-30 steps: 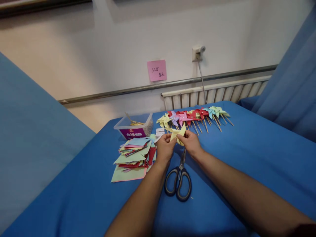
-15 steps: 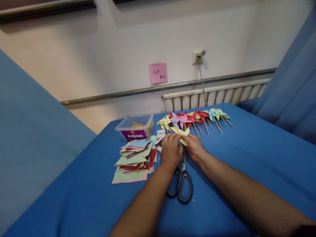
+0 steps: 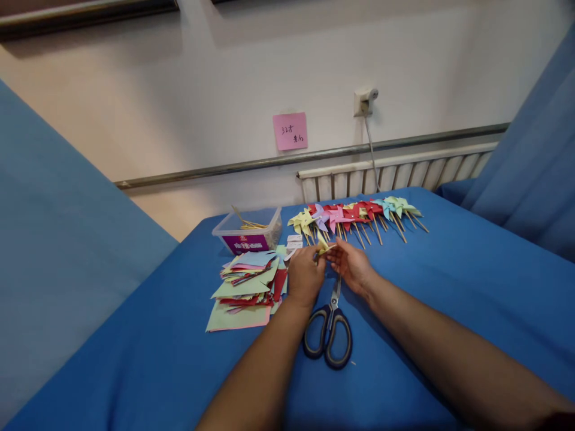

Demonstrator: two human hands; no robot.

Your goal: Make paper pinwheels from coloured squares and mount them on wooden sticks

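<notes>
A small yellow paper pinwheel (image 3: 323, 244) is turned nearly edge-on between my hands. My left hand (image 3: 306, 275) is closed on it from the left, the back of the hand toward me. On the other side my right hand (image 3: 353, 266) has its fingers curled in and pinches the pinwheel's right edge; what else the fingertips may hold is too small to make out. Below both hands lie scissors (image 3: 332, 326) with dark handles, blades pointing away and their tips partly under the right hand.
Stacked coloured paper pieces (image 3: 245, 293) lie at left, before a clear plastic tub (image 3: 247, 230) holding wooden sticks. Small white boxes (image 3: 294, 241) stand beside my left hand. Several finished pinwheels (image 3: 354, 214) lie in a row at the back of the blue-covered table (image 3: 431, 287).
The yellow pinwheel has turned from showing its face to nearly edge-on. My right hand has rotated, bringing its palm side into view, and the scissors' blades show more.
</notes>
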